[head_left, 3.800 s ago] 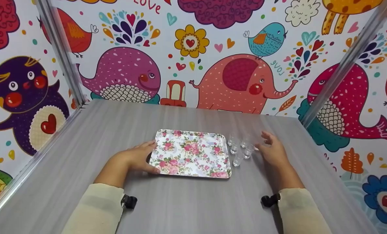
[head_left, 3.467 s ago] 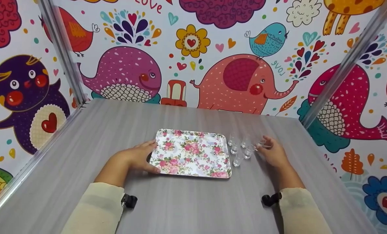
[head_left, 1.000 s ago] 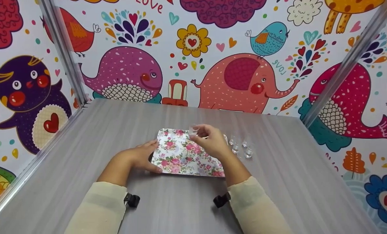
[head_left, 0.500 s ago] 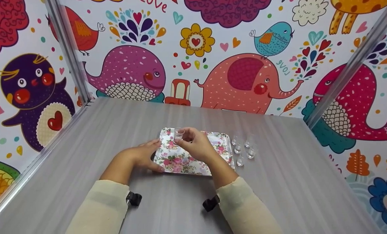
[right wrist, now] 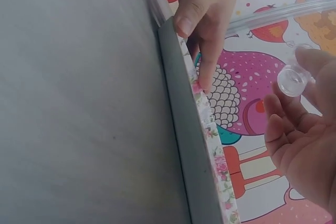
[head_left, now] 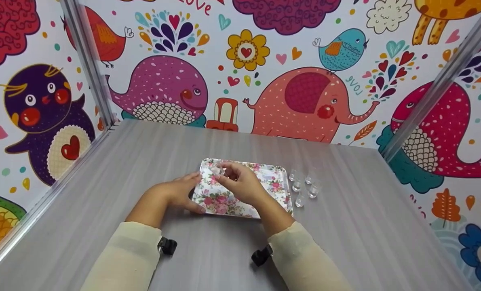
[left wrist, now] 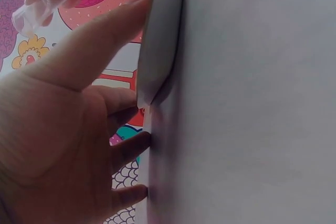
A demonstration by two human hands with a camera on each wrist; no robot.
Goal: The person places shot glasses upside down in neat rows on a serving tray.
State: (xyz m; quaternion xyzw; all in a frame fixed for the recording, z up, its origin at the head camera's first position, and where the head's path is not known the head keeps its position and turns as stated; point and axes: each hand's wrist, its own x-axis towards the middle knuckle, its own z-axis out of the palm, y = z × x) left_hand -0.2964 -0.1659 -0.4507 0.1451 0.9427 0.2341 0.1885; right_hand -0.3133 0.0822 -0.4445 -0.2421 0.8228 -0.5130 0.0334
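A white tray [head_left: 232, 198] with a pink floral print lies on the table. My left hand [head_left: 180, 194] holds its left side, thumb at the near corner and fingers along the edge; the left wrist view shows the thumb [left wrist: 100, 40] against the rim. Over the tray's far left part, my right hand [head_left: 242, 184] pinches a small clear glass [head_left: 217, 169] between thumb and fingers. That glass looks tilted in the right wrist view, where it is held above the tray's surface. Several similar clear glasses [head_left: 300, 200] stand close together just right of the tray.
The grey wood-grain table [head_left: 208, 258] is bounded by a cartoon-printed back wall [head_left: 273, 97] and side walls. Metal posts [head_left: 91, 64] rise at both back corners. Black wrist cameras [head_left: 167, 245] sit on the sleeve cuffs.
My right hand took one glass from the right group, carried it left over the tray, and has since tilted it near the far left corner. The left hand stays at the tray's edge.
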